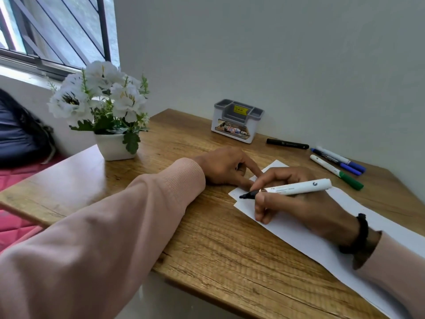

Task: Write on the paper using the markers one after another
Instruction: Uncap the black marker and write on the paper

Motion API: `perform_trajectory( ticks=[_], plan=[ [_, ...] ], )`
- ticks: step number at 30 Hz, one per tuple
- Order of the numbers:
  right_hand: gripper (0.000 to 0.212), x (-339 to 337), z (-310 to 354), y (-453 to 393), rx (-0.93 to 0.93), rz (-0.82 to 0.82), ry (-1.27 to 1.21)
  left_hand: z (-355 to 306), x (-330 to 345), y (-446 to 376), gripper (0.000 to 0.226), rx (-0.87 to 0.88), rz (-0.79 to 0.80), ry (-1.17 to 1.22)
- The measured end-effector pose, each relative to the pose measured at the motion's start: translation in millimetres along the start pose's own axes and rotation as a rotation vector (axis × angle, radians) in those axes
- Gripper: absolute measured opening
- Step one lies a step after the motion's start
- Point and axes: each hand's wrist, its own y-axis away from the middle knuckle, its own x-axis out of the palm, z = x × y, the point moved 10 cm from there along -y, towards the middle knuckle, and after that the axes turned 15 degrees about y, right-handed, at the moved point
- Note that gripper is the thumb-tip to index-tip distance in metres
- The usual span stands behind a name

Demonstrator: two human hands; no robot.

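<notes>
White paper [296, 236] lies on the wooden table [207, 238], with a second sheet's corner showing under it. My right hand [296, 203] grips an uncapped white marker [299, 188]; its black tip points left, at the paper's near-left corner. My left hand [225, 166] rests at the paper's left edge, its index finger pressing down on the sheet and the other fingers curled. Whether it holds the marker's cap is hidden. Beyond the paper lie a green-capped marker [335, 172], two blue-capped markers [340, 160] and a black marker [287, 143].
A grey and white pen holder [236, 122] stands at the back of the table by the wall. A white pot of white flowers [115, 143] stands at the left rear. A pink quilted surface and a dark bag lie to the left of the table.
</notes>
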Motion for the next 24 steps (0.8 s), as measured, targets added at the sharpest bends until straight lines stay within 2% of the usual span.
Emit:
perform_trajectory(
  ticks=[2,4,10,24],
  plan=[
    [0.005,1,-3,-2,-0.014,-0.048,0.096,2,2,-1,0.038,0.001,0.013,0.012],
    [0.006,-1,-3,-4,-0.024,-0.096,0.171,2,4,-2,0.04,-0.013,0.049,0.032],
    [0.008,2,-3,-1,-0.006,-0.107,0.259,0,5,12,0.054,-0.113,0.285,0.059],
    [0.016,5,-1,1,0.0,-0.102,0.325,1,5,10,0.051,-0.162,0.278,0.087]
  ],
)
